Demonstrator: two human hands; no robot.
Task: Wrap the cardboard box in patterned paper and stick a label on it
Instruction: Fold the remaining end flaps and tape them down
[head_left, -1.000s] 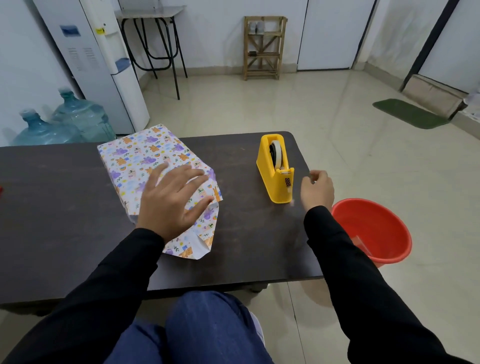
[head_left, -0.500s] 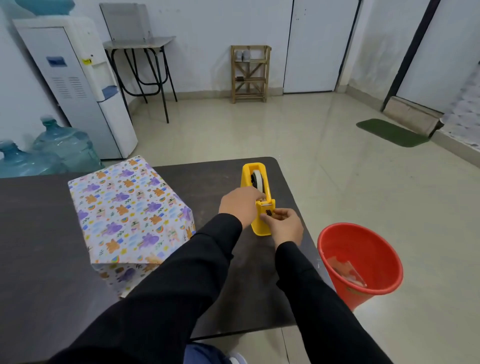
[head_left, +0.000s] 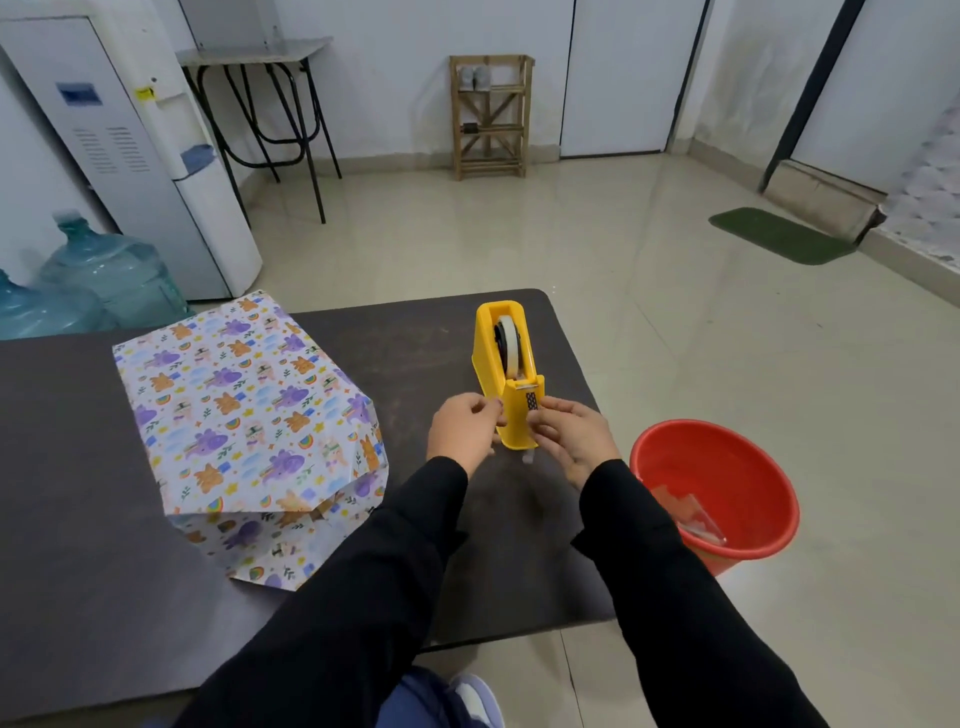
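The box (head_left: 244, 400), covered in white paper with purple and orange animal prints, stands on the left of the dark table (head_left: 78, 571). Its near end is unsealed, and a loose paper flap (head_left: 270, 551) lies flat on the tabletop. To its right stands a yellow tape dispenser (head_left: 506, 374) with a roll of clear tape. My left hand (head_left: 460, 434) grips the dispenser's near left side. My right hand (head_left: 574, 439) pinches a short strip of clear tape (head_left: 527, 457) at the dispenser's cutter end.
A red bucket (head_left: 670, 457) with scraps inside stands on the floor just off the table's right edge. A water dispenser (head_left: 130, 156) and blue water bottles (head_left: 109, 275) stand behind the table at the left. No label is in view.
My left hand left the wrapped box and went to the dispenser, from its top to its left side. My right hand took hold of tape at the cutter. The view rose and shifted.
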